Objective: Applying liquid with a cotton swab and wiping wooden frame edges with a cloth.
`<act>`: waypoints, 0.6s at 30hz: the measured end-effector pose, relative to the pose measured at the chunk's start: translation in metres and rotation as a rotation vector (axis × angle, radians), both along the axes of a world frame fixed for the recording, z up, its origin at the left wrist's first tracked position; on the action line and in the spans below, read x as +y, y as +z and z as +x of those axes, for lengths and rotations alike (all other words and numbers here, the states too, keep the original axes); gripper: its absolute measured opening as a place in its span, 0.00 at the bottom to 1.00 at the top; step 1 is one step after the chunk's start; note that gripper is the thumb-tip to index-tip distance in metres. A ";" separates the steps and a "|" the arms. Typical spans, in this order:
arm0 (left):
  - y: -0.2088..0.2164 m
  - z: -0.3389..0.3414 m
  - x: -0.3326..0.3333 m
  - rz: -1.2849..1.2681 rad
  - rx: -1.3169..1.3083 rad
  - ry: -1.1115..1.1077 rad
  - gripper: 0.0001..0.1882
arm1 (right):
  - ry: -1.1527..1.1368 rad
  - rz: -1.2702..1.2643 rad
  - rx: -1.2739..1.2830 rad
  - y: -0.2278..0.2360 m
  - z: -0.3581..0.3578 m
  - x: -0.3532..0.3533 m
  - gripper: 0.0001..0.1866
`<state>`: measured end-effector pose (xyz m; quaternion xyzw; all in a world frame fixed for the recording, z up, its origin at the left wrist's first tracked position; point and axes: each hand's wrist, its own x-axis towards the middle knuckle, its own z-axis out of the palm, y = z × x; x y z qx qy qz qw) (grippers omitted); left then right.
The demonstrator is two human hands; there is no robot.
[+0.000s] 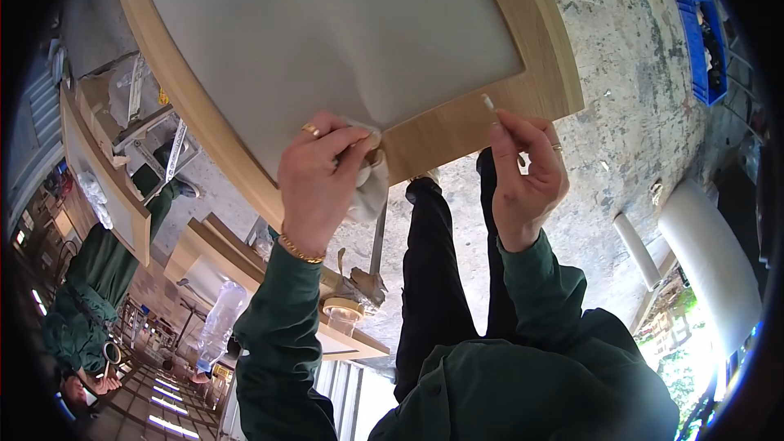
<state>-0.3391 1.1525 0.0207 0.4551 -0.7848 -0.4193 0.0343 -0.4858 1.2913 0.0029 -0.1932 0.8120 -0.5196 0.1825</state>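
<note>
A wood-framed panel (343,33) with a smooth grey centre lies in front of me, its near edge close to my hands. Over its near frame rail, my left hand (320,175) is closed on a crumpled pale cloth (371,184), which hangs down past the edge. My right hand (529,175) is raised by the panel's near right corner. Between its thumb and forefinger it pinches a short, thin white stick (488,102), pointing up and away; its exact kind is too small to make out.
On the right of the stained concrete floor (612,57) stands a blue crate (704,49). A thick white roll (706,253) lies at the lower right. More framed panels (106,163) and a clear plastic bottle (222,318) are on the left, where another person (90,302) in green works.
</note>
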 end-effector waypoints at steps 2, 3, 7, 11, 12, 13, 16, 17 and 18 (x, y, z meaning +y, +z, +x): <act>-0.003 -0.015 0.004 -0.051 0.015 -0.044 0.05 | 0.030 -0.003 -0.024 -0.002 0.002 0.001 0.06; -0.005 -0.026 0.007 -0.100 0.032 -0.083 0.05 | 0.037 0.017 -0.032 0.000 0.002 0.000 0.06; -0.009 -0.068 0.012 -0.145 0.065 -0.135 0.03 | 0.048 0.013 -0.006 0.000 0.004 -0.003 0.06; -0.008 -0.064 0.009 -0.112 0.070 -0.141 0.04 | 0.082 0.051 0.038 -0.003 0.004 -0.004 0.07; -0.007 -0.056 0.007 -0.113 0.069 -0.142 0.04 | 0.101 0.061 0.061 -0.005 0.006 -0.004 0.08; -0.007 -0.048 0.006 -0.067 0.063 -0.117 0.04 | 0.098 0.064 0.065 -0.006 0.005 -0.002 0.08; -0.004 -0.025 0.001 -0.031 0.045 -0.105 0.06 | 0.092 0.061 0.061 -0.008 0.007 -0.002 0.08; -0.002 -0.021 0.002 0.013 0.034 -0.039 0.05 | 0.091 0.067 0.061 -0.008 0.007 -0.002 0.08; -0.002 -0.019 0.002 0.058 0.023 0.028 0.04 | 0.091 0.074 0.060 -0.008 0.008 -0.002 0.08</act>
